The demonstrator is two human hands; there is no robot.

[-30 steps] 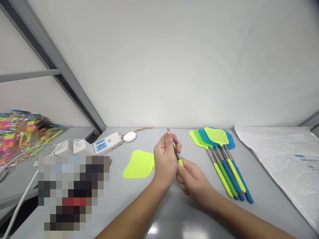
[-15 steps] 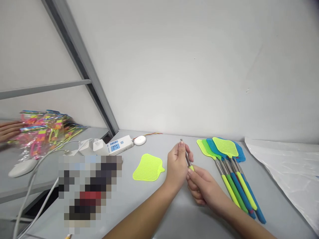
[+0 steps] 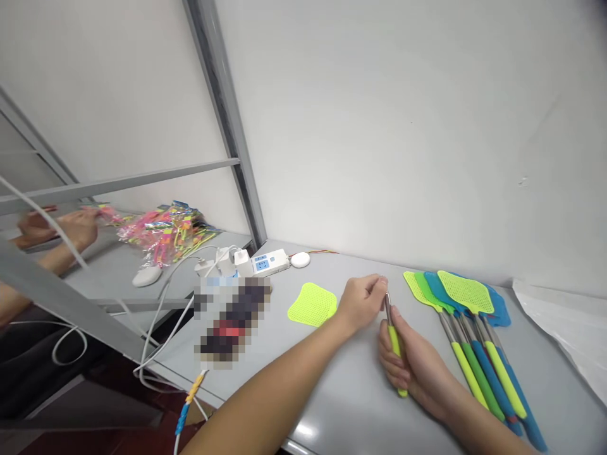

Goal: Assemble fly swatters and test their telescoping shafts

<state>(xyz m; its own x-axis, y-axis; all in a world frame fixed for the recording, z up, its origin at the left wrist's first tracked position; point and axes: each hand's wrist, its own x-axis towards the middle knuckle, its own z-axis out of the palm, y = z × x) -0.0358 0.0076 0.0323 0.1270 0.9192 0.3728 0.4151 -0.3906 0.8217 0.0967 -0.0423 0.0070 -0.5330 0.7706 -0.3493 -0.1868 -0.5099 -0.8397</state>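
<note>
My right hand (image 3: 411,360) is wrapped round the yellow grip of a fly swatter handle (image 3: 394,344), whose metal rod points up and away from me. My left hand (image 3: 363,301) pinches the rod's top end, fingers closed. A loose yellow-green swatter head (image 3: 313,304) lies flat on the grey table (image 3: 341,379) just left of my left hand. To the right lies a row of several finished swatters (image 3: 469,328) with yellow, green and blue grips.
A white power strip (image 3: 268,263) and a round white device (image 3: 300,259) sit at the table's back left, with cables hanging off the edge. A plastic sheet (image 3: 564,328) covers the right side. Another person's hands (image 3: 71,229) work by bright packets (image 3: 164,232) on the neighbouring table.
My view has swung left, so everything sits further right. My left hand has slid up the rod and the grip shows more below it. Another person's hands have come into view.
</note>
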